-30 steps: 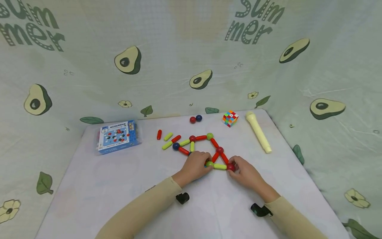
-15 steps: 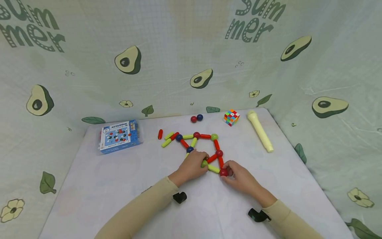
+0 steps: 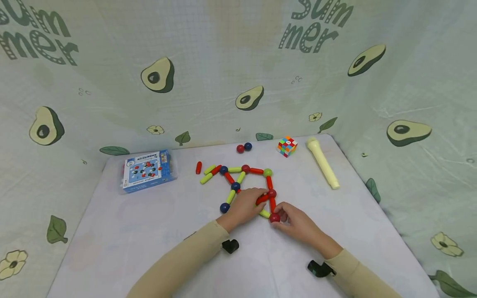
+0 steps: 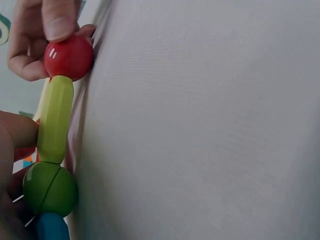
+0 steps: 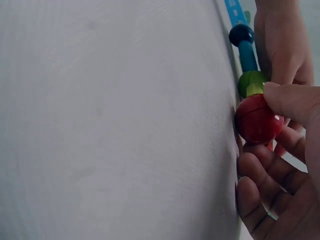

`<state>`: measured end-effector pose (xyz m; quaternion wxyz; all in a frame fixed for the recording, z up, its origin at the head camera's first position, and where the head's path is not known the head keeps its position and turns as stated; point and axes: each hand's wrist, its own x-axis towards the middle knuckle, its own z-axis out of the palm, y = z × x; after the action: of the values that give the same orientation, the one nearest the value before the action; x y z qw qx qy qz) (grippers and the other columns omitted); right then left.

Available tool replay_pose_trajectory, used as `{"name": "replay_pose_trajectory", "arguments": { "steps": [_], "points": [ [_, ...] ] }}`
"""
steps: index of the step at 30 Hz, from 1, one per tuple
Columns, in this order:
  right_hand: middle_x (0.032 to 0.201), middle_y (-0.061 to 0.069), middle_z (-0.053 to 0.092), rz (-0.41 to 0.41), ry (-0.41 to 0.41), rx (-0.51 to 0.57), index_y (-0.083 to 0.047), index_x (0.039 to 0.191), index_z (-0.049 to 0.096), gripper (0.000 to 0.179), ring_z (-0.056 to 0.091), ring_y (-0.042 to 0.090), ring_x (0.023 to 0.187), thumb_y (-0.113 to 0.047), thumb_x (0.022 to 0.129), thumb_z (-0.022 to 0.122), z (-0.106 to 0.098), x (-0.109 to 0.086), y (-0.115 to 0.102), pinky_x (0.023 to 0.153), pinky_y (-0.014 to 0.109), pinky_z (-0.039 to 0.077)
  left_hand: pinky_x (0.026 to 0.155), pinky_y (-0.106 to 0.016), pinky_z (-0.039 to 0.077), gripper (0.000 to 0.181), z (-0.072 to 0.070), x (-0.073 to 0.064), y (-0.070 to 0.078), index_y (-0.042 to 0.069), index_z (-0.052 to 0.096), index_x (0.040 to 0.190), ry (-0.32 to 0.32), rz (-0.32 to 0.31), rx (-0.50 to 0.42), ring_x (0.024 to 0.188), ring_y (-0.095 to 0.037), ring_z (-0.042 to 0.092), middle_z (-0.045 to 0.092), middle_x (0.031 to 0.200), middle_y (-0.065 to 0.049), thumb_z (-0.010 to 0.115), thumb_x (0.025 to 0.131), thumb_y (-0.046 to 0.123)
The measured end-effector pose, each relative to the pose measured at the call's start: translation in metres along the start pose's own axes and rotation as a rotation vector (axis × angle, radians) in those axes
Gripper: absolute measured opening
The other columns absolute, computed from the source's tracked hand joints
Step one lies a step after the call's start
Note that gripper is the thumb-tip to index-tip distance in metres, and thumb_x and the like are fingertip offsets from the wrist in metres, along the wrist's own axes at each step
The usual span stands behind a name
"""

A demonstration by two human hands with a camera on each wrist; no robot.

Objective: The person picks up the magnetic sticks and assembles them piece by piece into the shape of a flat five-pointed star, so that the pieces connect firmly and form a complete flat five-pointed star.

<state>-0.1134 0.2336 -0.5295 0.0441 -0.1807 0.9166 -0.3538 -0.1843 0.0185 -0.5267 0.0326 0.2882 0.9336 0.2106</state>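
A flat frame of magnetic sticks and balls (image 3: 245, 169) lies on the table, in red, yellow-green and dark blue. At its near side my left hand (image 3: 246, 205) grips it around the green ball (image 4: 50, 190) and the sticks joined there. The thumb lies against a yellow-green stick (image 4: 56, 120); a blue stick (image 4: 52, 227) shows below the ball. My right hand (image 3: 298, 222) pinches the red ball (image 5: 257, 119) at the near right corner between thumb and fingers. That ball joins the yellow-green stick and a red stick (image 3: 273, 204). My left hand covers part of the frame's inner sticks.
Several loose sticks (image 3: 206, 178) lie left of the frame. Further back are a red ball (image 3: 240, 148), a blue ball (image 3: 248, 146) and a puzzle cube (image 3: 287, 146). A boxed set (image 3: 147, 170) sits at the left, a pale yellow baton (image 3: 322, 163) at the right.
The frame has turned, its red corner ball moving left and nearer with my right hand. My left hand has shifted along the frame, and a dark blue ball left of it now shows.
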Motion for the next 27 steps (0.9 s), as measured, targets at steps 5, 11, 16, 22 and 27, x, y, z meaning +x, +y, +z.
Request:
{"name": "replay_pose_trajectory", "arguments": {
  "steps": [5, 11, 16, 22, 27],
  "points": [
    [0.093, -0.010, 0.061, 0.056, 0.032, 0.060, -0.017, 0.115, 0.060, 0.025, 0.058, 0.009, 0.082, -0.023, 0.095, 0.074, -0.001, 0.009, 0.005, 0.073, 0.026, 0.052, 0.095, -0.028, 0.052, 0.048, 0.004, 0.002, -0.002, 0.019, 0.058, 0.144, 0.001, 0.002, -0.016, 0.109, -0.014, 0.063, 0.067, 0.129, 0.002, 0.069, 0.099, 0.029],
    [0.107, 0.001, 0.063, 0.110, 0.116, 0.094, -0.011, 0.127, 0.057, 0.034, 0.059, 0.014, 0.085, -0.018, 0.097, 0.071, -0.006, 0.029, 0.017, 0.072, 0.026, 0.054, 0.099, -0.029, 0.051, 0.048, 0.006, 0.003, -0.004, 0.020, 0.057, 0.146, -0.019, -0.004, -0.026, 0.116, -0.014, 0.062, 0.066, 0.132, 0.003, 0.067, 0.100, 0.030],
    [0.111, 0.005, 0.064, 0.090, 0.130, 0.098, -0.010, 0.132, 0.058, 0.039, 0.059, 0.016, 0.083, -0.017, 0.097, 0.071, -0.007, 0.042, 0.019, 0.069, 0.026, 0.053, 0.098, -0.028, 0.051, 0.049, 0.005, 0.001, -0.003, 0.019, 0.056, 0.146, -0.025, -0.002, -0.032, 0.114, -0.014, 0.062, 0.067, 0.129, 0.002, 0.068, 0.100, 0.029],
    [0.108, 0.003, 0.064, 0.111, 0.111, 0.081, -0.013, 0.130, 0.061, 0.034, 0.058, 0.015, 0.081, -0.022, 0.098, 0.070, -0.007, 0.052, 0.017, 0.068, 0.026, 0.053, 0.100, -0.029, 0.051, 0.050, 0.002, 0.000, -0.002, 0.019, 0.055, 0.147, -0.027, 0.006, -0.021, 0.116, -0.015, 0.062, 0.066, 0.130, 0.001, 0.067, 0.100, 0.029],
    [0.105, 0.001, 0.064, 0.120, 0.102, 0.076, -0.016, 0.127, 0.062, 0.030, 0.059, 0.015, 0.080, -0.023, 0.099, 0.069, -0.007, 0.056, 0.017, 0.068, 0.027, 0.053, 0.099, -0.028, 0.051, 0.050, 0.002, -0.001, -0.002, 0.018, 0.056, 0.147, -0.026, 0.010, -0.015, 0.116, -0.015, 0.062, 0.067, 0.129, 0.002, 0.068, 0.100, 0.028]
  ]
}}
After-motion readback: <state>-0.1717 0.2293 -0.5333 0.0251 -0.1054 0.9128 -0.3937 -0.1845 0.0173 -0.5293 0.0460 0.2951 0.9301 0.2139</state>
